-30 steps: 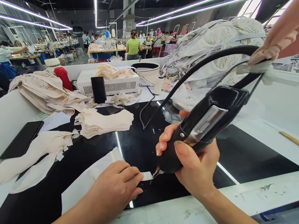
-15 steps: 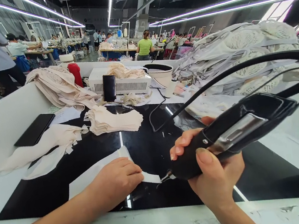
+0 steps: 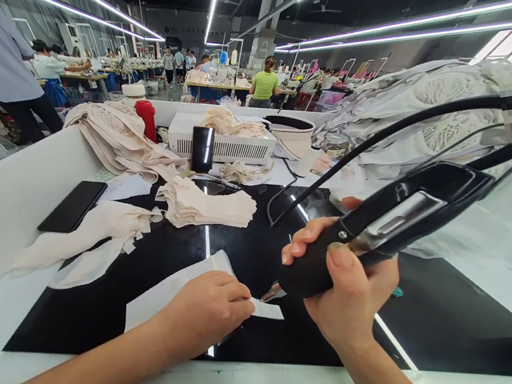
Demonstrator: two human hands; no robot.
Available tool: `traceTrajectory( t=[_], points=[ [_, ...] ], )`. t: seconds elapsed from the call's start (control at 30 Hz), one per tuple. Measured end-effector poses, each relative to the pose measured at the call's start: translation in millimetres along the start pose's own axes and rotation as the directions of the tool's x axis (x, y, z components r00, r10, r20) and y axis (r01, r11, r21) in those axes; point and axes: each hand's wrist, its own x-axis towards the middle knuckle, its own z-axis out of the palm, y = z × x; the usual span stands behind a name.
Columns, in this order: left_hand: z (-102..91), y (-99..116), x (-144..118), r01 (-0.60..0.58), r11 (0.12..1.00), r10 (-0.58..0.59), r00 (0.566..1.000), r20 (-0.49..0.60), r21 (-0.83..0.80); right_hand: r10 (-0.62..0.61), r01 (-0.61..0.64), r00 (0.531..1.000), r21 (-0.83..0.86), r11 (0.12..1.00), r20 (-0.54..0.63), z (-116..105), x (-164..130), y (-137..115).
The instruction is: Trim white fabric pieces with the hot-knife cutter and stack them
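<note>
My left hand (image 3: 215, 304) presses down on a white fabric piece (image 3: 174, 286) with its fingers bunched together, over the glossy black board (image 3: 301, 333). A narrow end of the fabric (image 3: 268, 310) sticks out to the right of my fingers. My right hand (image 3: 348, 294) is wrapped round a black corded hand tool (image 3: 385, 217) with a silver lever on its side. The tool's metal tip (image 3: 273, 292) points left, right by the fabric's strip and my left fingertips. Whether the tip touches the fabric I cannot tell.
Behind lie a stack of cream fabric pieces (image 3: 210, 205), loose cream cloth (image 3: 85, 240), a phone (image 3: 73, 206), another phone propped upright (image 3: 203, 148) and a vented white box (image 3: 230, 148). The tool's black cord (image 3: 373, 136) arches right, before piled white garments (image 3: 440, 103). Other people sit farther off.
The tool and my right hand have shifted left, bringing the tip from the strip's far end to beside my left fingers. The view has tilted and shifted slightly.
</note>
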Motion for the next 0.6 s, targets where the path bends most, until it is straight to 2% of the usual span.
traceTrajectory(
  t=[0.2, 0.4, 0.6],
  points=[
    [0.2, 1, 0, 0.003, 1.000, -0.003, 1.000, -0.027, 0.006, -0.001, 0.002, 1.000, -0.022, 1.000, 0.027, 1, -4, 5],
    [-0.4, 1, 1, 0.014, 1.000, -0.014, 1.000, -0.011, 0.009, -0.007, 0.008, 1.000, -0.073, 0.997, 0.023, 1, -2, 1],
    [-2.3, 2, 3, -0.005, 0.999, 0.005, 1.000, -0.006, 0.033, -0.017, 0.015, 0.999, -0.069, 0.997, -0.034, -10, 2, -6]
  ],
)
